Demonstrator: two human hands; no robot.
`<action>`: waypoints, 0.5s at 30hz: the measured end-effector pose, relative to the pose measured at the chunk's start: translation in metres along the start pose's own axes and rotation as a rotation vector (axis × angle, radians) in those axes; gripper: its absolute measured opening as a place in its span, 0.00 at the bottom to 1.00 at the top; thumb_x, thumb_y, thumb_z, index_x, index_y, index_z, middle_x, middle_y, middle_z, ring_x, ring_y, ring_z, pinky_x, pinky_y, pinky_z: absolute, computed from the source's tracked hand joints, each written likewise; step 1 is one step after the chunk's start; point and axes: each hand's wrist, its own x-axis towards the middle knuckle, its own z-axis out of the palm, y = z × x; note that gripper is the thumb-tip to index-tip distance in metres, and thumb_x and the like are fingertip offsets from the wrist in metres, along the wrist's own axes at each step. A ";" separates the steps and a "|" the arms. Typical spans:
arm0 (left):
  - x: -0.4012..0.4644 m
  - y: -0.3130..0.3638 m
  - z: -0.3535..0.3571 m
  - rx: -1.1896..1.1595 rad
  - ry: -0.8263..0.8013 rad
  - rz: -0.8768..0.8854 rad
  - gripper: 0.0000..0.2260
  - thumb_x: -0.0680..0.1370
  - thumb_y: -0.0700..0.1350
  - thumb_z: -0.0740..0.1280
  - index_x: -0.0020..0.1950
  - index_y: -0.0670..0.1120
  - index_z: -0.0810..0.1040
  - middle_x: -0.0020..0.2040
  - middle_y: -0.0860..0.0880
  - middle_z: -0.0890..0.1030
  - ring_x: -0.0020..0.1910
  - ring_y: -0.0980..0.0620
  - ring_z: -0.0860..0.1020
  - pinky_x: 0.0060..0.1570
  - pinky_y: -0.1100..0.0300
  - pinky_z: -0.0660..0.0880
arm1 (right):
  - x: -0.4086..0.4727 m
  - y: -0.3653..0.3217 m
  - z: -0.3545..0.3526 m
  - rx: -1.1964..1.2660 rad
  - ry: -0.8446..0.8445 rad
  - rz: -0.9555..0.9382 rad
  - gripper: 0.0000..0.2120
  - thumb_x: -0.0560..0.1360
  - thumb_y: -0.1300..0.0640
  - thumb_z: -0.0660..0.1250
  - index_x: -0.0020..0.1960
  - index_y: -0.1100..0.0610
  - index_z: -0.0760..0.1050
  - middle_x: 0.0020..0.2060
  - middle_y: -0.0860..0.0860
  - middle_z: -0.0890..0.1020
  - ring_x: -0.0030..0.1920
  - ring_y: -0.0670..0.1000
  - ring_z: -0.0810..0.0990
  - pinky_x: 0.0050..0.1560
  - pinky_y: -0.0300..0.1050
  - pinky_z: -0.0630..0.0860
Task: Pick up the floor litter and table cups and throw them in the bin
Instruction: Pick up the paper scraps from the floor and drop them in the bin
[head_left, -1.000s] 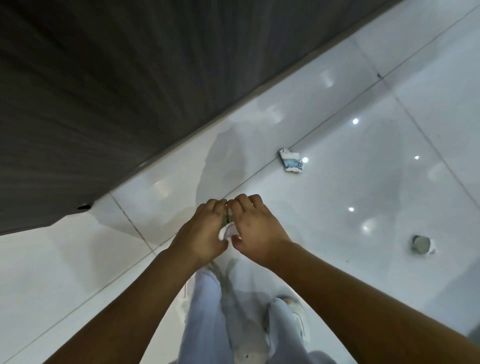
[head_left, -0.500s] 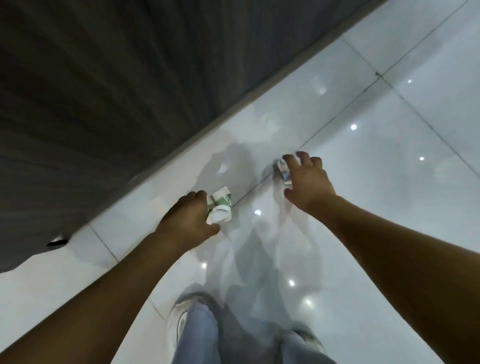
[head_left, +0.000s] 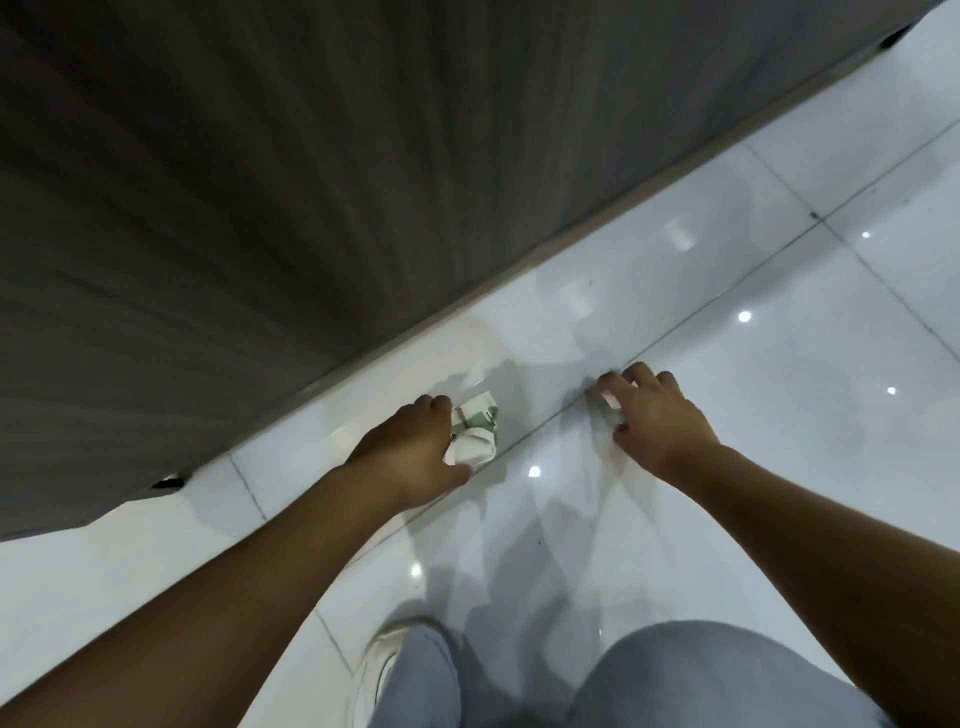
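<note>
The crumpled green and white paper (head_left: 471, 435) is sitting in your left hand (head_left: 410, 451). Your fingers are curling round it from the left and your thumb is tucking in under it, so that grip is clamped on the paper. The paper is hanging above the shiny white floor (head_left: 779, 415), not lying on it, as far as the picture shows.

Over to the right, well apart from that grip, your right hand (head_left: 657, 418) is reaching down to the floor. A small white scrap (head_left: 609, 401) is peeking out from under your fingers (head_left: 610, 384). Your fingers are bending over it and seem to be closing on it. Most of the scrap is hidden under your hand.

To do this well, be pressing your fingertips down flat beside the scrap and sliding them together, because the floor looks slippery and thin paper may skate away. Be pulling your thumb in to meet your fingers so the scrap is getting squeezed between them. Be keeping your left grip tight so the first paper is not dropping while you are looking the other way.

Past both grips, a dark wooden panel (head_left: 260, 208) is running along the floor. Close to you, your knees in grey trousers (head_left: 701, 675) and one white shoe (head_left: 382, 660) are showing. No bin is in sight, so you will be carrying both pieces to it.
</note>
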 end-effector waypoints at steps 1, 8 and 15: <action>-0.011 0.001 -0.007 -0.019 0.007 -0.011 0.27 0.73 0.58 0.69 0.64 0.46 0.65 0.60 0.47 0.71 0.57 0.48 0.73 0.49 0.57 0.70 | -0.010 -0.005 -0.011 0.003 -0.002 -0.016 0.28 0.73 0.63 0.63 0.71 0.49 0.64 0.65 0.53 0.69 0.59 0.56 0.69 0.46 0.45 0.73; -0.153 0.020 -0.092 -0.188 0.057 -0.112 0.27 0.73 0.58 0.69 0.65 0.45 0.67 0.60 0.46 0.72 0.60 0.47 0.73 0.53 0.56 0.71 | -0.132 -0.080 -0.135 0.031 -0.093 -0.126 0.26 0.73 0.61 0.63 0.70 0.49 0.64 0.60 0.50 0.71 0.57 0.54 0.71 0.46 0.49 0.78; -0.378 0.030 -0.215 -0.373 0.109 -0.267 0.29 0.73 0.57 0.69 0.68 0.45 0.65 0.62 0.46 0.73 0.61 0.46 0.72 0.57 0.53 0.72 | -0.293 -0.213 -0.303 -0.002 -0.139 -0.318 0.26 0.75 0.60 0.64 0.71 0.49 0.63 0.60 0.51 0.73 0.56 0.53 0.74 0.48 0.44 0.76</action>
